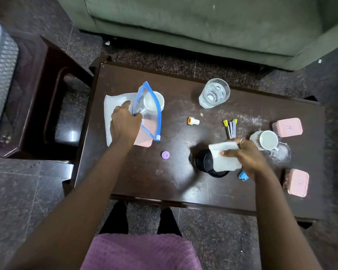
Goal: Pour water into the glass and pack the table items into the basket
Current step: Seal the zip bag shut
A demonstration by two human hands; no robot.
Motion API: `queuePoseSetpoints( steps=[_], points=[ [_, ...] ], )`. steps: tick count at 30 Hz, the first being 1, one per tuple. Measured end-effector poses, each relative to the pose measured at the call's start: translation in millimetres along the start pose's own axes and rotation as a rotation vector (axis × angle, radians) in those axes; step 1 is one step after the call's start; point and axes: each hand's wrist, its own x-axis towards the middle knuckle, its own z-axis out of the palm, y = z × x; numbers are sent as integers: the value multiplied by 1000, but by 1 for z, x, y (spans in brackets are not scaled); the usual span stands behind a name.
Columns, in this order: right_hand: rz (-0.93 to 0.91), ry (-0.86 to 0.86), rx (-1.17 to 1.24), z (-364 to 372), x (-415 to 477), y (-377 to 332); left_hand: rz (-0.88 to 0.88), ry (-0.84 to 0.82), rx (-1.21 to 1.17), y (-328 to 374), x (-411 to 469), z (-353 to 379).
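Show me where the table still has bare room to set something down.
Bare: the near table strip, between purple cap and front edge; also the middle, between zip bag and glass. Crowded: the right end, around mug, pink boxes and right hand.

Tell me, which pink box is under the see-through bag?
The pink box by the left hand, lying under the blue-edged bag. The other two pink boxes sit uncovered at the table's right end.

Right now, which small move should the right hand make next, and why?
Probably carry the white tissue leftward into the zip bag. The right hand already pinches it above the black cup, and the left hand holds the bag's mouth open.
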Motion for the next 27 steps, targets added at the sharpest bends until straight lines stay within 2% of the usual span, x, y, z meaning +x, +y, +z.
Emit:
queuePoseSetpoints(
  steps=[3, 5, 10, 15, 19, 23, 27],
  points=[
    [-23, 0, -477, 1, 4, 11, 10, 0, -4, 3, -2, 4],
    [-40, 75, -637, 8, 9, 16, 9, -3, -9, 4, -3, 6],
    [-52, 209, -681, 39, 17, 26, -3, 4, -12, 6, -5, 11],
    [71, 174, -657, 54, 12, 35, -9, 1, 1, 7, -9, 16],
    [97, 322, -654, 51, 3, 32, 2, -9, 5, 7, -10, 18],
    [153, 439, -728, 52, 2, 31, -3, -19, -14, 9, -10, 22],
    [141, 399, -902, 65, 3, 31, 4, -19, -44, 7, -11, 23]
  ],
)
